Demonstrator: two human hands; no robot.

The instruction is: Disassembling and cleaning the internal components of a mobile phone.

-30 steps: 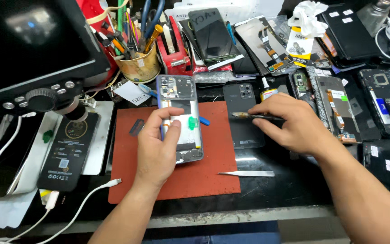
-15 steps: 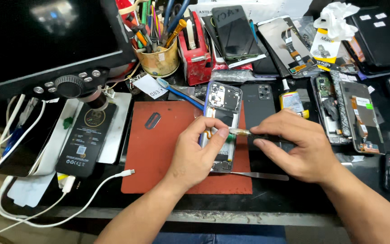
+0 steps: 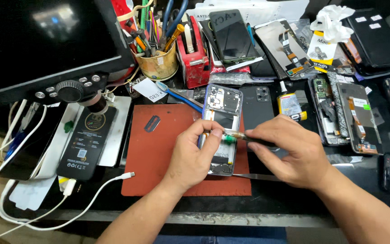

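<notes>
An opened phone (image 3: 221, 129) is laid on a red mat (image 3: 159, 153) and is steadied by the left hand (image 3: 194, 158), whose fingers are curled onto its frame. A thin tool (image 3: 236, 135) is pinched by the right hand (image 3: 290, 151), its tip touching the phone's middle. A razor blade (image 3: 152, 123) lies on the mat, a black back cover (image 3: 257, 106) just beside the phone, a tool cup (image 3: 159, 63) behind. The phone's lower half is hidden by the hands; the tool's handle cannot be made out.
</notes>
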